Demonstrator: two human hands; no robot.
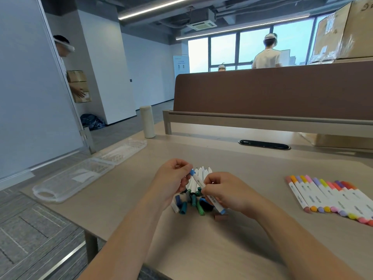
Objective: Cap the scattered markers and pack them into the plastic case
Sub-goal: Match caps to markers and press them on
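Head camera looks down at a counter (201, 249). The left hand (173, 178) has its fingers curled and pinches the blue cap (192, 171) at the far end of a white marker (198, 181). The right hand (226, 190) has its fingers curled round the near half of the same marker. The blue cap may be pushed all the way on, but it is too small to tell.

Right under the hands lies a pile of markers and loose caps (193, 200), mostly blue and green. A small brown cap (221, 217) lies just beside the pile, on the near side. Well off to the right, a row of capped markers (331, 197) lies side by side, in pink, orange, yellow and purple. Far to the left, near the counter's edge, the clear plastic case (80, 174) lies open and flat. A pale bottle (147, 122) stands upright past the case.
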